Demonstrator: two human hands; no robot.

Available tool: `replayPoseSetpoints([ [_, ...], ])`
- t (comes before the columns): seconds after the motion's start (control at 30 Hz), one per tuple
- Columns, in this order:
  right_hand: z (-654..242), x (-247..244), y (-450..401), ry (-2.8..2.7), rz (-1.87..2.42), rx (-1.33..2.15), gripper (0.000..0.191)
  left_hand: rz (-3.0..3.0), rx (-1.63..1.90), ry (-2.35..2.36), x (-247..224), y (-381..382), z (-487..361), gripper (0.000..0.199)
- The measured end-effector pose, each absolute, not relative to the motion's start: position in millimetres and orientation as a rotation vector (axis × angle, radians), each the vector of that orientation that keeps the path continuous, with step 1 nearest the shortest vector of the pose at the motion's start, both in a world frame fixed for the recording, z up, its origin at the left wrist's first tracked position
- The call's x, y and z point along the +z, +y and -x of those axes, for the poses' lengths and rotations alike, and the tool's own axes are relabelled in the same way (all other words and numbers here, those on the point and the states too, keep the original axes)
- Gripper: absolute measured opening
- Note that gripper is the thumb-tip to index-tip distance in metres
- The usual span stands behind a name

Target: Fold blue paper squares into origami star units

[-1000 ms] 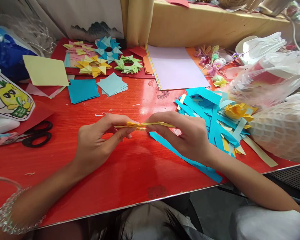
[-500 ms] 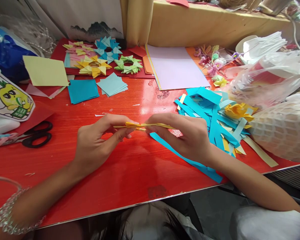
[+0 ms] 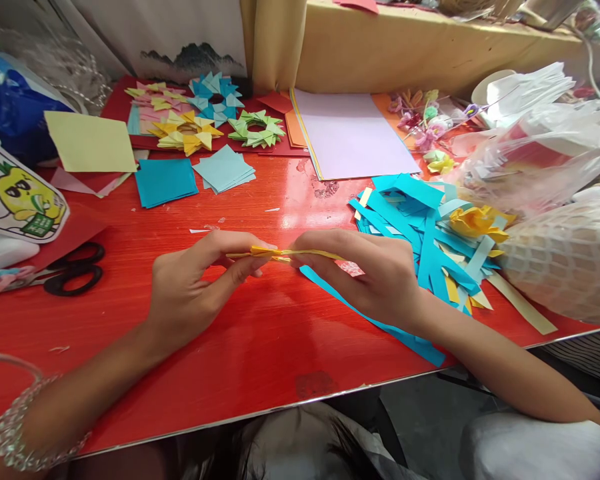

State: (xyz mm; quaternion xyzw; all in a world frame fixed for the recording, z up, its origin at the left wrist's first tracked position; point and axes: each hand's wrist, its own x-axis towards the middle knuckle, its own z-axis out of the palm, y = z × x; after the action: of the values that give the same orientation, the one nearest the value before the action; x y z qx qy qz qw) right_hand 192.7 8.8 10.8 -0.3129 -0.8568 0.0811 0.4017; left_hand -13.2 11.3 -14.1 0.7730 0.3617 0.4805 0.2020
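Note:
A folded yellow paper piece [image 3: 280,253] is held nearly edge-on above the red table [image 3: 260,380]. My left hand [image 3: 195,283] pinches its left part between thumb and fingers. On the other side, my right hand [image 3: 365,270] is closed on the right part, the fingers curled over it and hiding some of the paper. The fingertips of both hands are a short gap apart. Under my right hand lies a long blue paper strip [image 3: 340,300].
Paper star rings [image 3: 187,133], blue squares [image 3: 167,182] and a lilac sheet [image 3: 355,137] lie at the back. Black-handled scissors [image 3: 73,280] rest at the left. Blue paper strips [image 3: 425,233] and a netted bag [image 3: 565,257] are on the right.
Both hands keep their hold on the yellow paper, and it has tilted very slightly. Otherwise the scene looks the same.

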Motion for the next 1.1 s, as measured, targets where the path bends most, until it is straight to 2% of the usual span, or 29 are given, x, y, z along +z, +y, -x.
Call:
replayPoseSetpoints([
  [0.2,-195,7,8,-2.196,0.808,0.123,0.014,-2.2,1.297,1.054,-13,10,16,0.026],
  [0.53,-199,2,10,-2.291,0.684,-0.053,0.029,-2.234,1.182,1.156,-13,7,18,0.026],
  [1.1,-201,-1,12,-2.321,0.608,-0.182,0.023,-2.396,1.17,1.219,-16,7,20,0.021],
])
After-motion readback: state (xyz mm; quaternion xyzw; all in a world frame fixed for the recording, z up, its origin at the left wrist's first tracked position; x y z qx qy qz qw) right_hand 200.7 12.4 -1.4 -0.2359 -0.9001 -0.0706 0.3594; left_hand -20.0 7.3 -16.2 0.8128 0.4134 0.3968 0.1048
